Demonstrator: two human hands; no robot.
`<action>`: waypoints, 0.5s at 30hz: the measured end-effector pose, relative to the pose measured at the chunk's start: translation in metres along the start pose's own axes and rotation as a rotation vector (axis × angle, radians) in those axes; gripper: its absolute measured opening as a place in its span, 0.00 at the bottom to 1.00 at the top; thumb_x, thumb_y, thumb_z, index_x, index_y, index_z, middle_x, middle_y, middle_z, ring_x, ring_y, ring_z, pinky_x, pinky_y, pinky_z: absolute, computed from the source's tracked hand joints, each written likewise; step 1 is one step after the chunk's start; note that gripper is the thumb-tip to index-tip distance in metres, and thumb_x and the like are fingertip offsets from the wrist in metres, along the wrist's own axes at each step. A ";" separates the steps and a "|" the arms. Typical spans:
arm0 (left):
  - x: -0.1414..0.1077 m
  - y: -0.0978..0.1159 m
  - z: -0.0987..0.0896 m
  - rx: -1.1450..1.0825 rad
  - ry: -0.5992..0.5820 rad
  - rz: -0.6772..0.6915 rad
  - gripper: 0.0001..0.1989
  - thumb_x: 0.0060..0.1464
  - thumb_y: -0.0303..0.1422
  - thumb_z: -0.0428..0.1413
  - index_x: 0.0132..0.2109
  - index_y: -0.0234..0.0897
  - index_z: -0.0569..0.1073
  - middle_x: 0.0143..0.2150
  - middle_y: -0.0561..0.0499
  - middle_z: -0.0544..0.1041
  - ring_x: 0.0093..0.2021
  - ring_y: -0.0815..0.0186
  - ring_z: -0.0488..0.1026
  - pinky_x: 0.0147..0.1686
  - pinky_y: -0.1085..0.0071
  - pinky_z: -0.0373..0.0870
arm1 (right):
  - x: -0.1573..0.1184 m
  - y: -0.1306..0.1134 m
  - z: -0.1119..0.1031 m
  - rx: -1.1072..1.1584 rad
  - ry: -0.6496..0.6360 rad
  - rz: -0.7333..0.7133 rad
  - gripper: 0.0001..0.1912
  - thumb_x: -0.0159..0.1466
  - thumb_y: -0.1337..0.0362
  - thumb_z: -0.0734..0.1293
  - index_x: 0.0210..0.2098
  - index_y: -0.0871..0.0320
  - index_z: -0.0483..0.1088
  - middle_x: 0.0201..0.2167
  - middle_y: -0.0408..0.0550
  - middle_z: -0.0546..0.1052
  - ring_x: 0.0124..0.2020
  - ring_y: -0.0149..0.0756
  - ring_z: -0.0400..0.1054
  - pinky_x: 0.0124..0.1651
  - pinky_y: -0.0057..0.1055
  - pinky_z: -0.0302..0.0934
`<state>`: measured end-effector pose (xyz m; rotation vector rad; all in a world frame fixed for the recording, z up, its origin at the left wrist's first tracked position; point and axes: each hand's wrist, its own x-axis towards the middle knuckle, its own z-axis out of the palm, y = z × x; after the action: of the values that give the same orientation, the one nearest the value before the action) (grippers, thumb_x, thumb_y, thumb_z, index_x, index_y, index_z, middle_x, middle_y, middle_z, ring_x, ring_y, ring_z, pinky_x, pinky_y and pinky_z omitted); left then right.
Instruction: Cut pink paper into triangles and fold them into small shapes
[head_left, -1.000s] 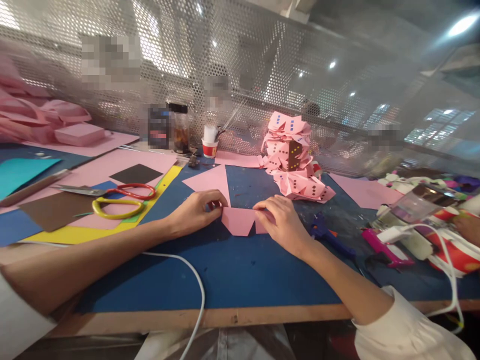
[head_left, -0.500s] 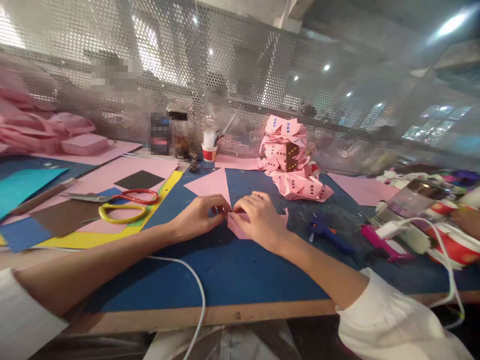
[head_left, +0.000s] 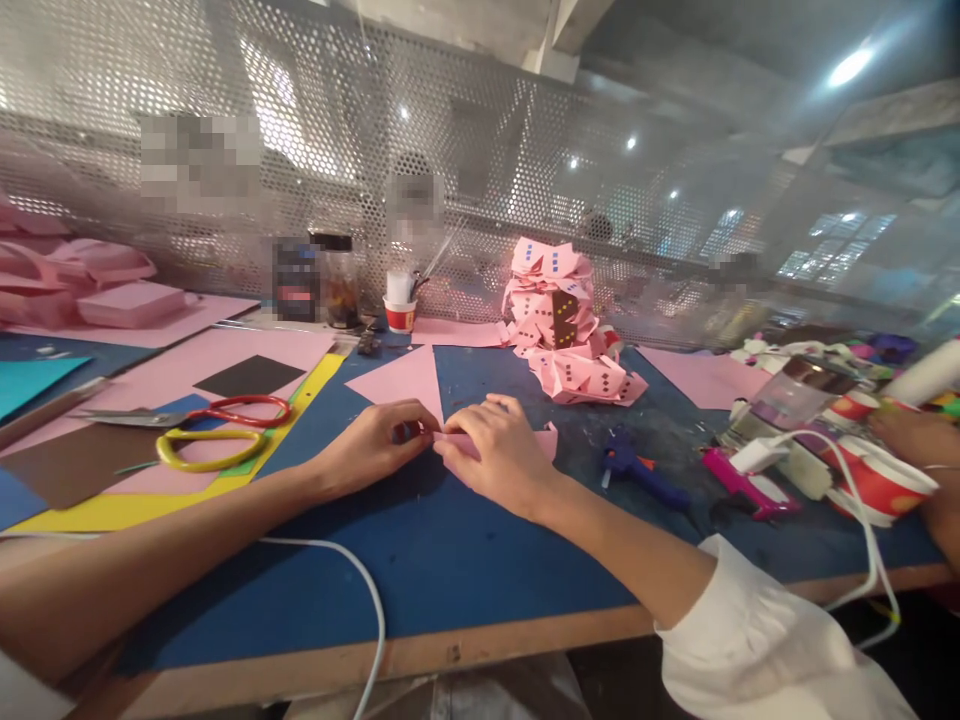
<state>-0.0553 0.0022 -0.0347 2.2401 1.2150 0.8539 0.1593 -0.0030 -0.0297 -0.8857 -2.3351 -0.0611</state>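
Low over the blue table mat (head_left: 450, 560), both hands meet at a folded piece of pink paper (head_left: 541, 440). My left hand (head_left: 379, 440) pinches its left end between thumb and fingertips. Wrapped over the middle of the paper, my right hand (head_left: 499, 450) presses it with thumb and fingers and covers much of it. A flat pink sheet (head_left: 401, 383) lies just behind the hands. Further back stands a stacked pink paper structure (head_left: 559, 300) with blue, dark and yellow square dots.
Scissors (head_left: 214, 445) with red and yellow handles lie on coloured sheets at left. To the right are a blue glue gun (head_left: 641, 470), a pink glue gun (head_left: 750, 485), red paper cups (head_left: 885, 480) and another person's hand (head_left: 907, 440). A white cable (head_left: 367, 575) crosses the front edge.
The view has shifted, so everything sits slightly further left. Less of the pink paper shows below my right hand, and it now looks like a narrower strip.
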 end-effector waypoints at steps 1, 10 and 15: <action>0.000 0.000 0.000 -0.005 -0.003 0.003 0.09 0.59 0.33 0.54 0.42 0.38 0.78 0.36 0.54 0.78 0.34 0.67 0.72 0.38 0.71 0.67 | 0.000 -0.002 0.001 -0.004 0.004 -0.001 0.08 0.69 0.57 0.68 0.38 0.55 0.71 0.39 0.44 0.82 0.42 0.37 0.73 0.63 0.42 0.49; 0.001 -0.003 0.002 0.019 -0.012 0.013 0.10 0.61 0.36 0.54 0.43 0.40 0.78 0.38 0.54 0.79 0.34 0.67 0.71 0.38 0.71 0.66 | -0.001 -0.001 -0.005 -0.039 0.004 0.029 0.06 0.69 0.65 0.65 0.34 0.55 0.69 0.33 0.42 0.80 0.38 0.35 0.72 0.62 0.40 0.50; 0.001 -0.008 0.003 0.032 -0.007 0.010 0.10 0.61 0.37 0.54 0.42 0.40 0.78 0.37 0.54 0.79 0.33 0.68 0.71 0.37 0.72 0.66 | -0.002 0.000 -0.005 -0.047 0.003 0.037 0.05 0.68 0.65 0.66 0.35 0.55 0.69 0.33 0.43 0.79 0.38 0.35 0.71 0.62 0.40 0.50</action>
<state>-0.0572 0.0070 -0.0410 2.2744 1.2234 0.8351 0.1633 -0.0053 -0.0267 -0.9505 -2.3229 -0.1021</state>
